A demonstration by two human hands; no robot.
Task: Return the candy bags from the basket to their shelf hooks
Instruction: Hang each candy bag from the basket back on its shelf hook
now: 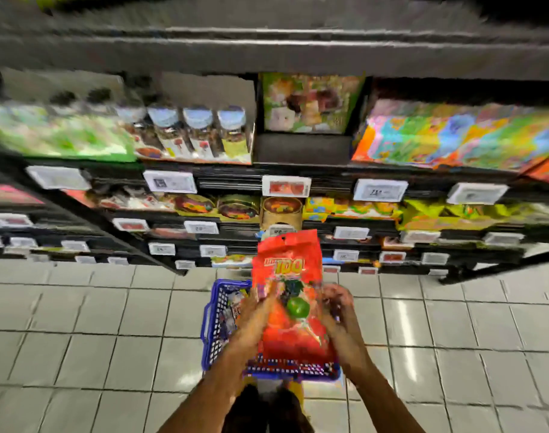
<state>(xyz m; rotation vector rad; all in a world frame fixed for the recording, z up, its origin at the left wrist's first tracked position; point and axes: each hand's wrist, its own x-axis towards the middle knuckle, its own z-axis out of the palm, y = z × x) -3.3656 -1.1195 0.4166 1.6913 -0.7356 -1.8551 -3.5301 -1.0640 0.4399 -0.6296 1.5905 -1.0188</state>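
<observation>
A large red candy bag (287,270) with yellow lettering and a green fruit picture is held upright above the blue plastic basket (215,323) on the floor. My left hand (257,310) grips the bag's left edge and my right hand (337,303) grips its right edge. A hang hole shows at the bag's top. More packets lie in the basket, mostly hidden behind the bag and my hands. The frame is blurred by motion.
Dark store shelves (229,179) stand straight ahead, filled with jars, tins and colourful packets, with white price tags along their edges. Grey floor tiles (95,323) spread left and right of the basket. My feet show below the basket.
</observation>
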